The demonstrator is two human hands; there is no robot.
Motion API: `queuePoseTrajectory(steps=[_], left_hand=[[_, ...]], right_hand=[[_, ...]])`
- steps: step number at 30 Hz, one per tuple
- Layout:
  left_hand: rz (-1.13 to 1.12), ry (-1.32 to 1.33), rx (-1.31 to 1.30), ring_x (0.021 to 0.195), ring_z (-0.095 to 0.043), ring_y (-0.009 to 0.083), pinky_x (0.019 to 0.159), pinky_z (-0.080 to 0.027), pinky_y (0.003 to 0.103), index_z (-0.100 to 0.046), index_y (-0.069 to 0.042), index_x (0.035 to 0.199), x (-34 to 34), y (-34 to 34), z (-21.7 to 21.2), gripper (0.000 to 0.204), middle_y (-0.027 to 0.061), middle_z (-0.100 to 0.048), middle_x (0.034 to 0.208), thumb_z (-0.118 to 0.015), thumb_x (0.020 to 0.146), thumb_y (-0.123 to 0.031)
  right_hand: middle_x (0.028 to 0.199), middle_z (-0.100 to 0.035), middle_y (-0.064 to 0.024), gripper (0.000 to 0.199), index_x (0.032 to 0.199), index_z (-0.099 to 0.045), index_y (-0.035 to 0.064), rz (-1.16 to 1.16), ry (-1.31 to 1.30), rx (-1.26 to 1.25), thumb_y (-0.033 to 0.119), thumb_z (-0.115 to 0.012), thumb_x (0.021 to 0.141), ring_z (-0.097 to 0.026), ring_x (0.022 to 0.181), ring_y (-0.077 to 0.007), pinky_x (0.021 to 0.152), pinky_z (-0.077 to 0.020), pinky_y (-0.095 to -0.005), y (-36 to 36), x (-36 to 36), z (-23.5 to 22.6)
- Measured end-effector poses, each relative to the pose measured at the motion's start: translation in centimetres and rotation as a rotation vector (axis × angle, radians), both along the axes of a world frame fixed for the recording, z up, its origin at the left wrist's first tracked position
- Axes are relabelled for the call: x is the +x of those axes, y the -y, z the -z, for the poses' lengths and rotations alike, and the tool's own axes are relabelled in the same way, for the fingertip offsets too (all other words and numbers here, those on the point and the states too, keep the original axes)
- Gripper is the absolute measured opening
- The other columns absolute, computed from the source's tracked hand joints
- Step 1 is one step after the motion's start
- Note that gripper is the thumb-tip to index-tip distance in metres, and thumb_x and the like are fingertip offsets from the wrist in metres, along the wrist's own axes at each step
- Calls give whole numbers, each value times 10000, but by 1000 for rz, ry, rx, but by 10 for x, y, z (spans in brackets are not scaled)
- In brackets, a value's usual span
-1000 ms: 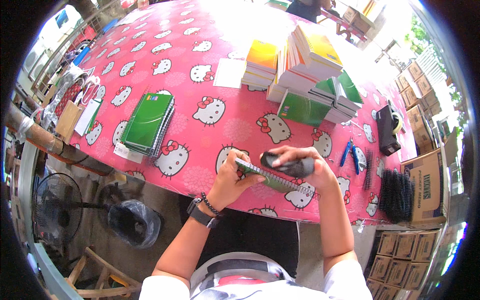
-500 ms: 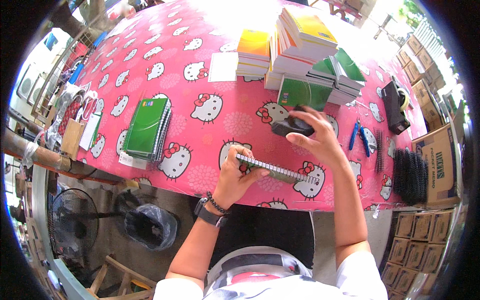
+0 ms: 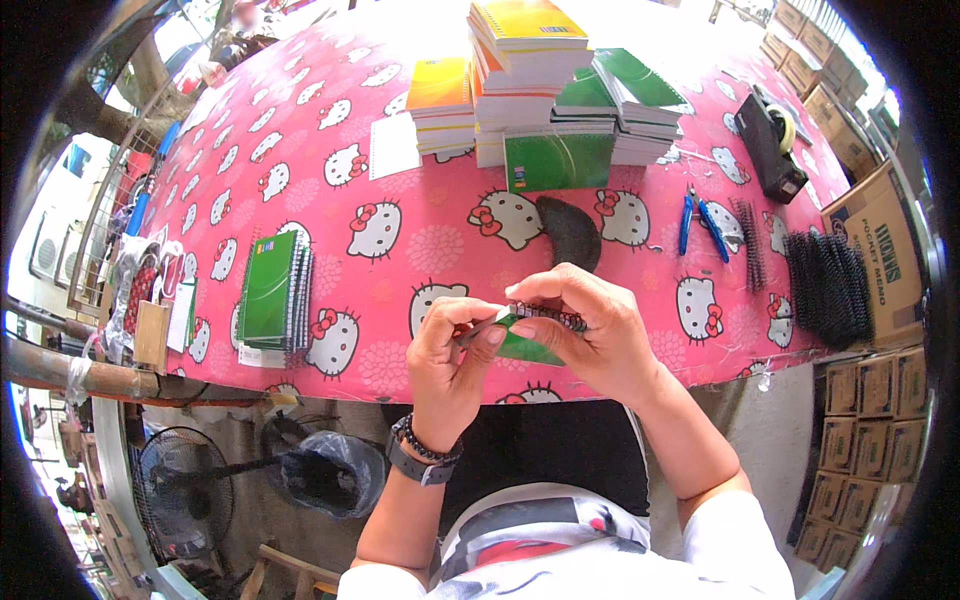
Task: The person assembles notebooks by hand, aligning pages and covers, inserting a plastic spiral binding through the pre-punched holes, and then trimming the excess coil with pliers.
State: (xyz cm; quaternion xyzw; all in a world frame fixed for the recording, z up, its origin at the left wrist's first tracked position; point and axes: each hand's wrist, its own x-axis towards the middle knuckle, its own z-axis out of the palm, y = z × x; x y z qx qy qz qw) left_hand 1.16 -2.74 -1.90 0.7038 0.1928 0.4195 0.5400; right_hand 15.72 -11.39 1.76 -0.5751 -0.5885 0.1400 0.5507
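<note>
Glossy pink tablecloth (image 3: 300, 130) under hands (image 3: 530, 335) pinching a spiral-bound green notebook (image 3: 525, 347).

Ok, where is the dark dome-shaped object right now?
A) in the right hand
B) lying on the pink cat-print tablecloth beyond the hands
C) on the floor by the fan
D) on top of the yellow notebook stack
B: the dark dome-shaped object lies on the pink cat-print tablecloth, while both the left hand and right hand hold the green spiral-bound notebook.

Dark wristwatch (image 3: 418, 466) and bead bracelet (image 3: 425, 447) — white printed shirt (image 3: 560, 545), black trousers (image 3: 545, 450)
</note>
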Motion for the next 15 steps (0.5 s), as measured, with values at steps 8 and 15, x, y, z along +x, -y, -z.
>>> queuePoseTrajectory(steps=[8,15], left_hand=[[26,71,58,810,-543,103,704,-457,225,-585,-9,953,3,11,-12,125,55,-552,918,-630,837,10],[38,66,75,808,-551,105,706,-466,227,-574,-3,959,5,13,-12,125,61,-546,927,-616,844,24]], right_hand=[[826,-602,-65,242,914,-604,50,-21,24,94,142,-741,738,-580,757,-216,651,-487,-322,6,2,-6],[819,-598,-60,261,902,-600,57,5,44,179,167,-754,723,-579,750,-226,624,-486,-336,6,1,-1]])
